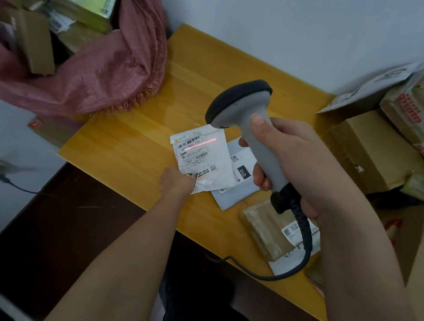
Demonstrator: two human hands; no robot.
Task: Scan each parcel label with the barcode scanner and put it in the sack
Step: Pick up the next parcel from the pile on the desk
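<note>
Lying flat on the table [131, 147], the white mailer [201, 159] is pinched at its near corner by the left hand [177, 182]; the right hand [294, 163] grips the scanner [241, 115]. Judged light and limp (likely slippery); grasp an edge toward the sack [103, 73].

We see a yellow wooden table [138, 134] against a pale wall. A white labelled parcel [200, 158] lies flat near its middle. Touching that parcel's right edge lies a grey mailer [237, 182]. Nearer us, right of the parcel, sits a taped brown packet [263, 229]. Far right of the parcel, cardboard boxes [373, 152] are piled.
</note>
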